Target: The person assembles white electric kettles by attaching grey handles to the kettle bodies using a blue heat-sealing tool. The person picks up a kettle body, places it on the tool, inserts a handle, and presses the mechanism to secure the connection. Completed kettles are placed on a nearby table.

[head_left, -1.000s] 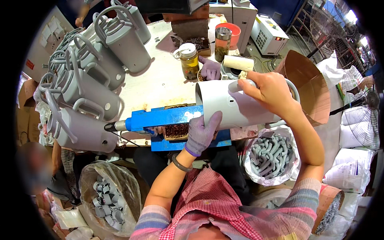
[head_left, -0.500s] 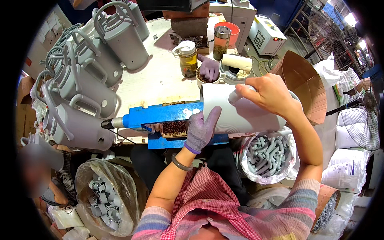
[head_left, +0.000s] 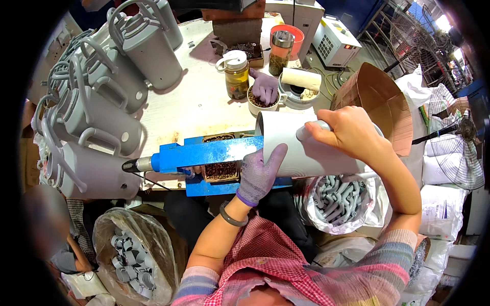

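A large grey plastic cylindrical can (head_left: pixel 311 160) lies on its side, its open end around the tip of a blue metal arm (head_left: pixel 209 153). My left hand (head_left: pixel 256 178), in a thin purple-grey glove, grips the can near its rim; the thumb lies on the wall and the other fingers are mostly hidden. My bare right hand (head_left: pixel 352 130) is closed around a grey curved handle (head_left: pixel 309 131) at the can's upper side. Whether the handle is fastened to it I cannot tell. Small boxes of brown fasteners (head_left: pixel 220 172) lie beside the blue arm.
Several grey cans with handles (head_left: pixel 109 117) stand at left. Behind the work are a lidded jar (head_left: pixel 236 76), a cup (head_left: pixel 261 108) with a purple glove in it, and a tumbler (head_left: pixel 280 53). Bags hold curved grey handles (head_left: pixel 339 201) and grey rings (head_left: pixel 133 262). Another person sits at lower left.
The view has shifted slightly, so the bench things sit further left. Both hands keep their hold, and my right hand with the handle has shifted slightly right and down.
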`<action>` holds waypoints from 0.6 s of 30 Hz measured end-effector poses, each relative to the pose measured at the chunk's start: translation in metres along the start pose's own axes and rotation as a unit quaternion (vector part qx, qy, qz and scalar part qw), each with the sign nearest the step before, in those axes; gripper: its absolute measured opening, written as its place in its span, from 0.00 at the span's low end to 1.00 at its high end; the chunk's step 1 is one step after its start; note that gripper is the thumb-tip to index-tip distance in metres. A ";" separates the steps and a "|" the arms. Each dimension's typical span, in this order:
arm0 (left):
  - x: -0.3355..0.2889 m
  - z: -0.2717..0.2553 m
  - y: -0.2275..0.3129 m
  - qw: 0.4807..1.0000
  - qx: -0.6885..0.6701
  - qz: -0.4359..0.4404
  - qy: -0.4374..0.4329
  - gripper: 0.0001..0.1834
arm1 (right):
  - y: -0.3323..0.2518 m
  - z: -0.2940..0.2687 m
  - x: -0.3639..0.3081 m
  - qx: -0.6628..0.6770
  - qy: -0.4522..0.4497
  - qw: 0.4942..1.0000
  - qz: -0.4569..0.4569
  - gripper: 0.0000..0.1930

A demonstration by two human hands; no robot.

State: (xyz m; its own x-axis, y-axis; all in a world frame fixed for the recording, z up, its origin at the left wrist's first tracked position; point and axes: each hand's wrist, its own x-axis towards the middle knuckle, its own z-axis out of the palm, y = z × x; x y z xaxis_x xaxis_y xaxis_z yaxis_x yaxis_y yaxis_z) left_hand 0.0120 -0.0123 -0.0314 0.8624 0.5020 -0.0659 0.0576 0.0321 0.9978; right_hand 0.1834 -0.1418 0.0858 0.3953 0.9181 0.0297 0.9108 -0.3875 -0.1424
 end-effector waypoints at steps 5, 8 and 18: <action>0.000 0.001 0.008 0.997 -0.059 -0.032 -0.028 0.21 | -0.004 0.000 0.002 -0.009 0.005 1.000 0.012 0.28; 0.001 -0.003 0.011 0.997 -0.003 -0.063 -0.042 0.22 | -0.004 0.001 0.001 -0.007 0.004 1.000 0.015 0.28; 0.000 0.002 -0.007 1.000 -0.023 -0.004 -0.001 0.24 | -0.007 0.005 -0.001 -0.047 0.023 0.999 0.011 0.29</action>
State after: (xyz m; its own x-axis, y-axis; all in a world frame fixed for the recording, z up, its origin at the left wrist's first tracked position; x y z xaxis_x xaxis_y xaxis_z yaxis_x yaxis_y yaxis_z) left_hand 0.0132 -0.0143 -0.0382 0.8629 0.5000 -0.0732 0.0405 0.0760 0.9963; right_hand 0.1763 -0.1392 0.0818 0.4191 0.9050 0.0728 0.9078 -0.4163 -0.0508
